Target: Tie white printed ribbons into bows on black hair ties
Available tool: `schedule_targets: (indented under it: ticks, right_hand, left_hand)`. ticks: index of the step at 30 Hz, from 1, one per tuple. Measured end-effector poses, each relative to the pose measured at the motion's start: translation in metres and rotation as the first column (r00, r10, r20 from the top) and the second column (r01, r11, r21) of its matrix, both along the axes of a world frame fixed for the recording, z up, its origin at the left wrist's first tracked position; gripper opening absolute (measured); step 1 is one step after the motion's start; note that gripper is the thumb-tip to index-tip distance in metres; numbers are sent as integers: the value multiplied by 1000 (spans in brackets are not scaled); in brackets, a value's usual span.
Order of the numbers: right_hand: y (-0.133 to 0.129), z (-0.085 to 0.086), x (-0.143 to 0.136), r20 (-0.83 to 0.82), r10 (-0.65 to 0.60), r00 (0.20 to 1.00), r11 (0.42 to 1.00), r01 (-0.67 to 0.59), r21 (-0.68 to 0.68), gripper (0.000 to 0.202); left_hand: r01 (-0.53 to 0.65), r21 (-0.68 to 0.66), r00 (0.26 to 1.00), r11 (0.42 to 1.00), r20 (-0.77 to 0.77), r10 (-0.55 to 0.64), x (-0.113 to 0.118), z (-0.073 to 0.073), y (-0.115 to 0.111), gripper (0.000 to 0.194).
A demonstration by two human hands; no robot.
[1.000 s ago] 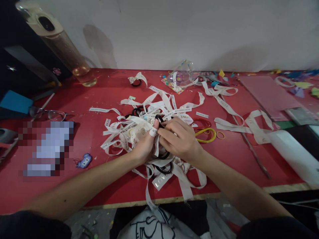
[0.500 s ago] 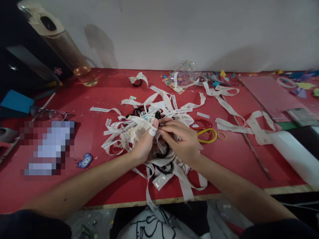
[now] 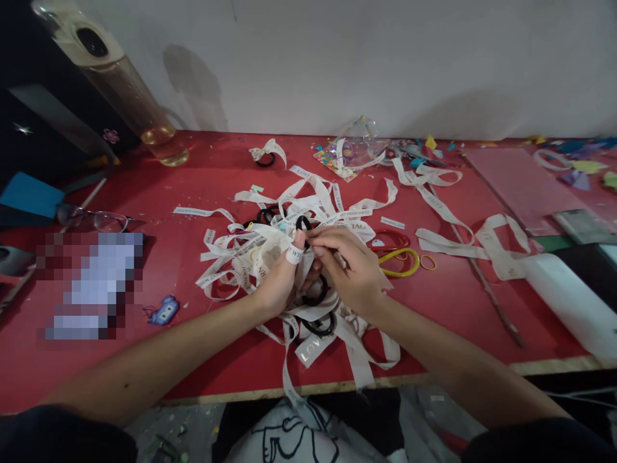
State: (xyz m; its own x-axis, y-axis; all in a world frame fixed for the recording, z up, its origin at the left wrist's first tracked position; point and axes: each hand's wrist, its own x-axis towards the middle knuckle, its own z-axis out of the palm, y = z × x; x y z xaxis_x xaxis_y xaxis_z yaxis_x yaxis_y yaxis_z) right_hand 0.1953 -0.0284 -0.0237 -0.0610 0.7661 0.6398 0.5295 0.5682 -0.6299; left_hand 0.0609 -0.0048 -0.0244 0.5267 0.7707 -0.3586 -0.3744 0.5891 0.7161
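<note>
Over a heap of white printed ribbons, both of my hands meet near the middle of the table. My left hand is closed on a black hair tie, its thumb pointing up with a strip of printed ribbon across it. My right hand pinches with thumb and forefinger right beside that thumb, at the hair tie and ribbon; exactly what lies in the pinch is partly hidden. Below the hands, more black hair ties lie among the ribbons.
A bottle and glasses are at the left, with a small blue trinket nearer. A bow on a hair tie lies behind the heap. Yellow scissors handles and a thin stick lie to the right.
The black hair tie between my hands has shifted slightly left and shows more as a loop. My right fingers have moved a little; both hands stay over the heap.
</note>
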Motion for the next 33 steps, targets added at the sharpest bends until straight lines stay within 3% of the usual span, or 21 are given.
schedule_targets:
  ticks: [5, 9, 15, 21, 27, 33]
  right_hand:
    - [7, -5, 16, 224, 67, 972, 989, -95, 116, 19]
    - [9, 0, 18, 359, 35, 933, 957, -135, 258, 25]
    - [2, 6, 13, 358, -13, 934, 991, -35, 128, 20]
    - [6, 1, 17, 393, 55, 918, 967, -148, 210, 23]
    - [6, 4, 14, 332, 42, 942, 979, -105, 175, 14]
    - [7, 2, 14, 378, 33, 925, 984, -97, 149, 13]
  left_hand:
    - [27, 1, 999, 1000, 37, -27, -1, 0, 2, 63]
    - [17, 25, 1000, 1000, 17, -17, -2, 0, 1, 64]
    - [24, 4, 999, 1000, 28, -24, -1, 3, 1, 65]
    - [-11, 13, 998, 1000, 56, 11, -2, 3, 1, 57]
    - [55, 106, 998, 993, -12, -54, -4, -9, 1, 65]
    - [52, 92, 998, 994, -45, -48, -3, -3, 1, 63]
